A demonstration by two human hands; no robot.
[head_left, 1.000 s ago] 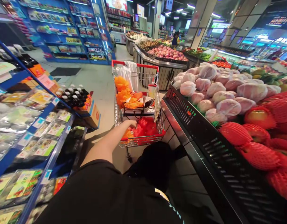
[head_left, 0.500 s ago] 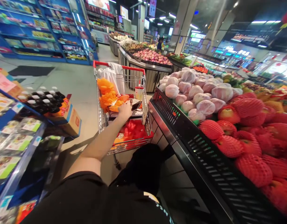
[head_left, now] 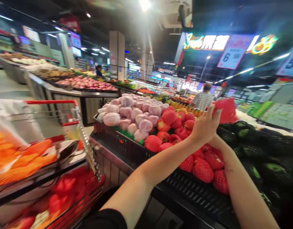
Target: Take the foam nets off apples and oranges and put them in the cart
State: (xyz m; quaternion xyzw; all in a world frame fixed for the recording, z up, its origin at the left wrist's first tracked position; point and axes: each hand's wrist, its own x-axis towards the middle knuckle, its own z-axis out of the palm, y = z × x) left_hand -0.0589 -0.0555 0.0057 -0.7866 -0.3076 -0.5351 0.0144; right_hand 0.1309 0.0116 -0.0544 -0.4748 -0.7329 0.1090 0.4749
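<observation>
1. The red net [head_left: 225,110] is held up above the apples [head_left: 203,169], over their far right side and clear of them; it is blurred, and whether anything is inside cannot be told.
2. The left hand [head_left: 206,122], reaching across over the apples, has its fingers bent against the near side of the net, gripping it.
3. The right hand [head_left: 215,141] is raised above the apples' right edge, mostly hidden behind the left; how its fingers are set cannot be told.
4. The black crate [head_left: 188,183] borders the apples in front, its slatted wall showing.
5. Pale wrapped fruit [head_left: 136,115] lies directly left of the apples.
6. Dark netted fruit [head_left: 253,149] is piled to the apples' right.
7. Beyond the apples are yellow fruit [head_left: 181,106] and a person in a striped shirt [head_left: 203,101].
8. Well left of the apples is the cart [head_left: 51,102], with orange netting [head_left: 34,159] in its upper part and red netting [head_left: 65,192] below.
9. Above and beyond the apples hangs a price sign [head_left: 234,52] showing 6.
</observation>
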